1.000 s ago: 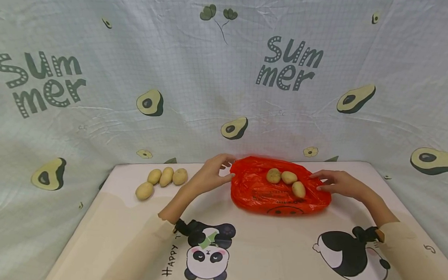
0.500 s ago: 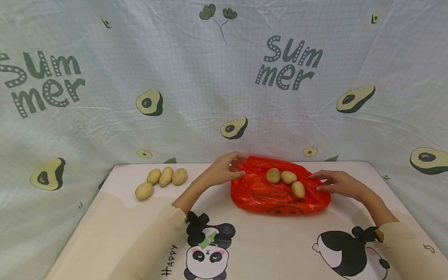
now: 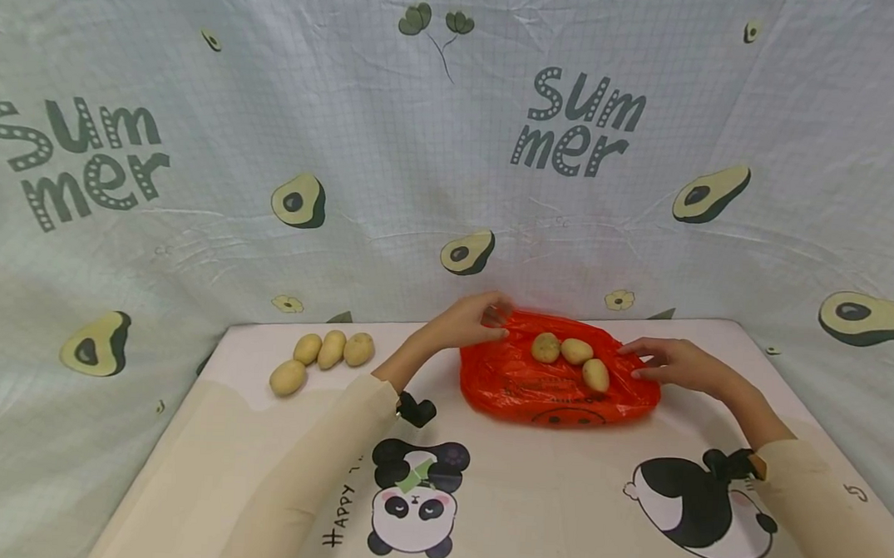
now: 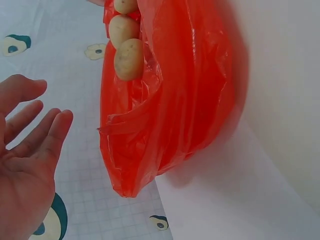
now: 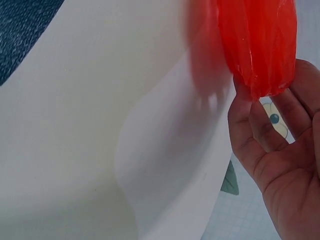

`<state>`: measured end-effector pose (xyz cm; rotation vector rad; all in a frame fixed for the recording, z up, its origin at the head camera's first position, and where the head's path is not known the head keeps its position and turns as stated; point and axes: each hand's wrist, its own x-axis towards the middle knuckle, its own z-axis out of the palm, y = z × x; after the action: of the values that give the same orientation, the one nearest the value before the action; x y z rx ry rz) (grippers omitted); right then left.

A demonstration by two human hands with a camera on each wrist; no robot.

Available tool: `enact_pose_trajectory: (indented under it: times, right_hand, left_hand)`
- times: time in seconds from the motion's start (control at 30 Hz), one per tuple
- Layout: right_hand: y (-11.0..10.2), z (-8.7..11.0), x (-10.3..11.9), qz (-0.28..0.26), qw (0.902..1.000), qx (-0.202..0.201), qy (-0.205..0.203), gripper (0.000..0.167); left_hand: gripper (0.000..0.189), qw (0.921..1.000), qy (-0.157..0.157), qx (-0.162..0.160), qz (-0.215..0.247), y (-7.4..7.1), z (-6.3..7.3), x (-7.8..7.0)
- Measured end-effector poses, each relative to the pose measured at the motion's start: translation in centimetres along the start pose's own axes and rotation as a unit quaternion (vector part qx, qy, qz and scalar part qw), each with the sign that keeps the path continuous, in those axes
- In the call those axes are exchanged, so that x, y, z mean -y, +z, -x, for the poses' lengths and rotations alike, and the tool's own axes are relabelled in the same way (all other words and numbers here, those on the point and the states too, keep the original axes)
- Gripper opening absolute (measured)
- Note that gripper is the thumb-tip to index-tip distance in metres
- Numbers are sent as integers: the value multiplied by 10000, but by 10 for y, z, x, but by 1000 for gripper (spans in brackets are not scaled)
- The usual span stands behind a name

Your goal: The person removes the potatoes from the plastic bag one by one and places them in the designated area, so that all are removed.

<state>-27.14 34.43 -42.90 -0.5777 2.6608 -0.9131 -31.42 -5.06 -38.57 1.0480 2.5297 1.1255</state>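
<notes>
A red plastic bag (image 3: 517, 390) lies on the table with its mouth spread, and three potatoes (image 3: 576, 352) show in its opening. My left hand (image 3: 475, 320) is over the bag's back left edge in the head view, its fingers loosely bent. The left wrist view has that hand (image 4: 30, 155) apart from the bag (image 4: 170, 100), with nothing in its grasp. At the opposite end, my right hand (image 3: 679, 364) holds the bag's right edge. In the right wrist view, thumb and fingers (image 5: 295, 112) lie on either side of the bag's end (image 5: 260, 50).
Several potatoes (image 3: 331, 350) lie at the back left of the pale table (image 3: 527, 499). The tabletop carries a printed panda (image 3: 414, 511) and a second black-and-white animal print (image 3: 695, 506). A patterned cloth (image 3: 392, 160) hangs behind the table's back edge.
My left hand has moved right and slightly back, from beside the bag's left end to over its back left edge. The right hand, bag and potatoes have stayed put.
</notes>
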Motion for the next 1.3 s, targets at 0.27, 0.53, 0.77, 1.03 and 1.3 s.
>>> enact_pose_trajectory:
  times: [0.27,0.53,0.77,1.03,1.3]
  right_hand:
    - [-1,-1,0,-65,10000,20,-21,39]
    - [1,-5,-5,-2,10000,33,26,40]
    - [0,-5,-3,33,10000,-13,-15,39]
    - [0,-5,-6,29,10000,-8,27,40]
    - [1,-6,-8,70,9999,8,75,41]
  left_hand:
    - [41,9979,52,379,-526,2,-21,0]
    - [41,9940,114,713,-816,2,-33,4]
    - [42,9942,-36,798,-720,0,-41,2]
    - [41,9879,25,1129,-1066,8,-52,3]
    - [40,9808,-85,1474,-1274,15,-62,2]
